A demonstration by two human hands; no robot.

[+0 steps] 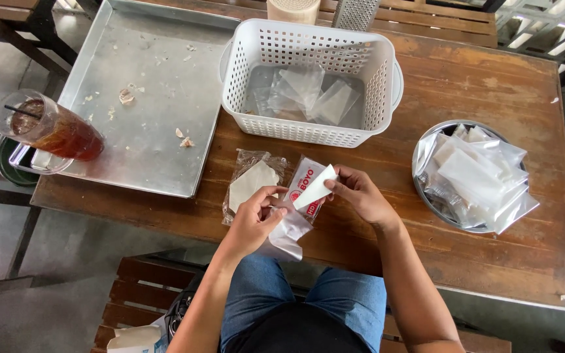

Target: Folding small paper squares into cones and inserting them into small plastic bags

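My left hand [255,219] grips the mouth of a small clear plastic bag [289,235] at the table's near edge. My right hand [361,194] pinches a flat white triangular piece [315,188], whose tip points into the bag's opening. Under them lies a red-and-white printed packet [303,178]. To the left, another clear bag with a white piece inside [251,182] rests flat on the wooden table [465,85].
A white perforated basket [312,49] with several filled clear bags stands behind. A round metal bowl [421,171] piled with clear bags and white pieces sits right. A metal tray [152,85] with crumbs lies left, with a plastic cup of iced tea [53,131] beside it.
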